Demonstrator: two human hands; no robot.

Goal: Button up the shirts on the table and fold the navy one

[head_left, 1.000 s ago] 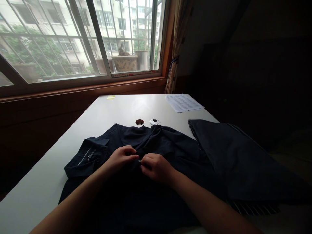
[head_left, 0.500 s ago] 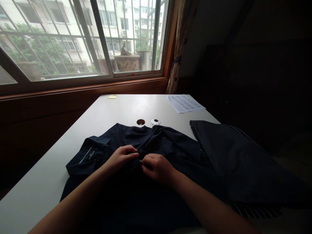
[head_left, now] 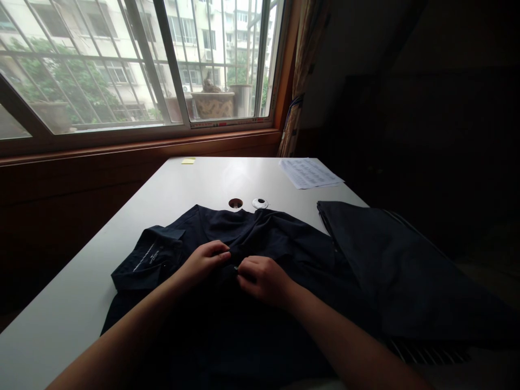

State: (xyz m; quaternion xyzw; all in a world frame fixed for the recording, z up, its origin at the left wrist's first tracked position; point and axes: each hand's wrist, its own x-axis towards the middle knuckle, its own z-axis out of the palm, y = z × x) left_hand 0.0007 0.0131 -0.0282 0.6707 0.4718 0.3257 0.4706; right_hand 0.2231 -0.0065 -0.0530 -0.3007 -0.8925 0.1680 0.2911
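Left fingers (head_left: pixel 216 246) and right fingers (head_left: pixel 252 266) pinch the dark shirt (head_left: pixel 264 238).

Shirt (head_left: pixel 280 238) on the table (head_left: pixel 134 216), papers (head_left: pixel 311 173) behind it, another garment (head_left: pixel 398 265) to its right, perhaps partly over its edge

White table (head_left: pixel 211 181) bearing dark shirt (head_left: pixel 280 244), dark cloth (head_left: pixel 398 265), printed papers (head_left: pixel 309 173), small yellow note (head_left: pixel 188 161)

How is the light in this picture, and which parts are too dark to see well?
In the head view, the window is pale, hazy; light reflects on the white table; the dark shirt loses its folds in shadow nearest the camera; the right background is nearly black.
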